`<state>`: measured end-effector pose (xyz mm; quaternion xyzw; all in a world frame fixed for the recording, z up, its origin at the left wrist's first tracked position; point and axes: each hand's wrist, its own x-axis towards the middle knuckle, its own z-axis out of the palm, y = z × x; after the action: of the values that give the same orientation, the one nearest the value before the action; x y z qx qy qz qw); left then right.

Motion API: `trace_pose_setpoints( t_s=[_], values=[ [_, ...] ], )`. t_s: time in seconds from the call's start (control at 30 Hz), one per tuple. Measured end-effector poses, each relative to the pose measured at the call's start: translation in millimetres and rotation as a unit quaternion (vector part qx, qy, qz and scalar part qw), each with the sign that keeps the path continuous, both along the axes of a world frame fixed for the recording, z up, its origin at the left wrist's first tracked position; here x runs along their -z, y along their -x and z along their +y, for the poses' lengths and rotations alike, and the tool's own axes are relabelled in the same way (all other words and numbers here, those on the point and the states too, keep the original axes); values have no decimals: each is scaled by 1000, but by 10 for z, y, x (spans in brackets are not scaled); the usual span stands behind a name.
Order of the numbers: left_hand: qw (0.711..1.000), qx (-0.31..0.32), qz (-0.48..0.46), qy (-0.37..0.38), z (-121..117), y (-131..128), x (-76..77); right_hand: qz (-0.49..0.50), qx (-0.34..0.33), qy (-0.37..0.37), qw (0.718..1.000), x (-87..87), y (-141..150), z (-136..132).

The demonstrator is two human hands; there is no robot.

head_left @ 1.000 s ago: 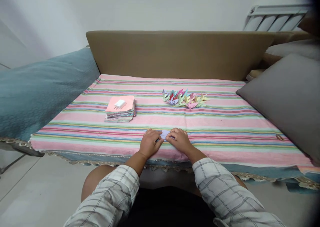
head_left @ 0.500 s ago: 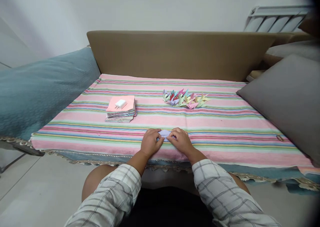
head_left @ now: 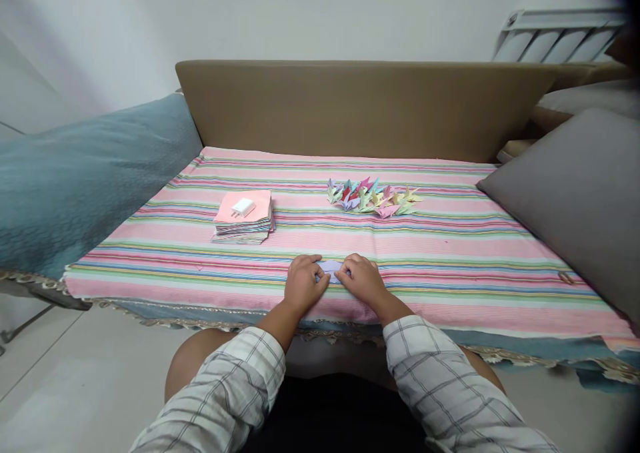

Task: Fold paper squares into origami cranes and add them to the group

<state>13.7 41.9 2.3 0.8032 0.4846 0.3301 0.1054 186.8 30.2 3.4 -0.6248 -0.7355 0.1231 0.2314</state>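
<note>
A small piece of lavender folded paper (head_left: 330,267) lies flat on the striped cloth near the front edge of the seat. My left hand (head_left: 304,282) grips its left end, fingers curled and thumb pressed against the near edge. At the right end, my right hand (head_left: 361,278) pinches the paper between thumb and fingers. Both hands rest on the cloth and cover the paper's ends, so its full outline is hidden.
A stack of square coloured paper (head_left: 245,223) sits to the left, with a white plug adapter (head_left: 243,206) on top. Several folded paper cranes (head_left: 373,198) are grouped behind my hands. A grey cushion (head_left: 570,200) leans at the right, a blue-covered armrest (head_left: 100,180) at the left.
Both hands keep hold of the lavender paper with only slight finger movement. The whole view has shifted a little.
</note>
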Motion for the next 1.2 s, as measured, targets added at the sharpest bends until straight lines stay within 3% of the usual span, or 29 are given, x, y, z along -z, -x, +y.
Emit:
trace_pose_setpoints(
  t_s=[0.33,0.47,0.6,0.9,1.2],
  values=[
    [1000,-25,1,17,2,-29,7,-18,11,10,1000,-43,26,3],
    [999,-5,-11,34,5,20,-4,-2,12,17,1000,-39,19,20],
    [998,27,40,35,20,61,5,20,6,29,999,-55,4,21],
    [993,7,105,55,73,36,57,34,21,37,999,-73,19,42],
    [981,2,138,135,60,14,-97,164,-42,96,981,-27,-167,153]
  ],
)
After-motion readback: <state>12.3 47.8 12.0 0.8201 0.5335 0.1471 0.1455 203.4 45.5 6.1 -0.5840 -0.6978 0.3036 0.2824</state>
